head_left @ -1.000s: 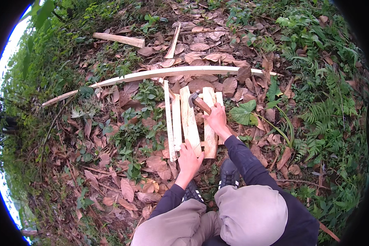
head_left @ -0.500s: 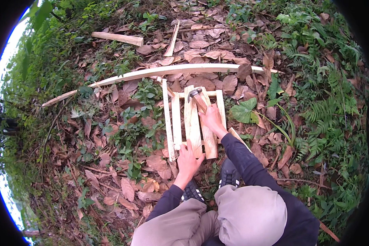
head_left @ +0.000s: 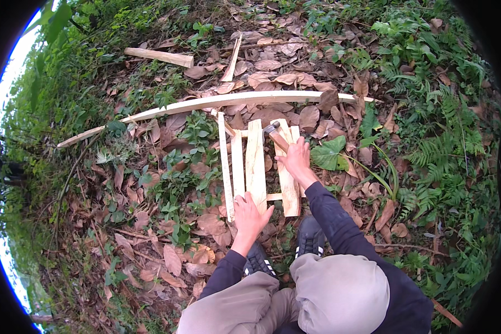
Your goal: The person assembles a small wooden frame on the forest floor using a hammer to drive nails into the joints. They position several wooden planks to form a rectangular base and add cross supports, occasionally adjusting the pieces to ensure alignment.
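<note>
My right hand (head_left: 296, 163) is closed around the handle of a claw hammer (head_left: 271, 128). Its metal head rests over the upper part of a light wooden board (head_left: 287, 183). To the left, a second flat board (head_left: 255, 153) lies lengthwise, and my left hand (head_left: 250, 219) grips its near end, fingers on top and thumb out to the right. Both boards lie across a small wooden frame, whose near crosspiece (head_left: 274, 196) shows in the gap between them. A narrow slat (head_left: 237, 161) forms the frame's left side.
A loose thin strip (head_left: 225, 167) lies left of the frame. Beyond it stretches a long wooden pole (head_left: 228, 100). Farther off are a short stick (head_left: 158, 56) and a split piece (head_left: 233, 58). Brown leaves and green plants cover the ground; my shoes (head_left: 310, 236) are close to the frame.
The left board has shifted left with my left hand, widening the gap between the two boards. My right hand and the hammer have moved slightly right.
</note>
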`<control>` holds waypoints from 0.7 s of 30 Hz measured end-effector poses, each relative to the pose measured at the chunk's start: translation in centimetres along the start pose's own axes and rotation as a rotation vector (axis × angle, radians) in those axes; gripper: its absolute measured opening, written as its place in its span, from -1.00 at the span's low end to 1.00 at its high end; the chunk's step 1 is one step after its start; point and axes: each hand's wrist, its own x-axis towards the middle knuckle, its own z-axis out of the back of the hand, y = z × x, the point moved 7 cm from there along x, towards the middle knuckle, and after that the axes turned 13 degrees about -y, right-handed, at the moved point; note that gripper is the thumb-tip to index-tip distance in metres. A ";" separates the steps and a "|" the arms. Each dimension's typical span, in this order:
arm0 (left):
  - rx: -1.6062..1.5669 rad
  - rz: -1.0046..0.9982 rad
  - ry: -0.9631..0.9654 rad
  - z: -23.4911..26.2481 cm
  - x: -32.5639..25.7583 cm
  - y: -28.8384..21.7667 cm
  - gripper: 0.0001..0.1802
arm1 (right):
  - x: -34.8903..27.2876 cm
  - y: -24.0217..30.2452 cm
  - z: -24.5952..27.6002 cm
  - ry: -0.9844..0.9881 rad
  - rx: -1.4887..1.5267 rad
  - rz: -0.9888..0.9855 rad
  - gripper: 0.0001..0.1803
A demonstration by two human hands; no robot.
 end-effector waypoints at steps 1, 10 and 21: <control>0.014 -0.053 -0.069 0.4 0.8 -0.7 -0.05 | -0.2 0.0 0.1 0.000 0.040 -0.017 -0.41; 0.119 -0.091 -0.151 -1.0 6.1 -1.9 -0.03 | -0.8 1.6 -0.8 0.014 -0.012 0.004 -0.39; -0.039 0.015 -0.253 -0.7 6.3 -0.8 -0.10 | -1.0 -0.7 -1.6 -0.038 0.117 -0.112 -0.33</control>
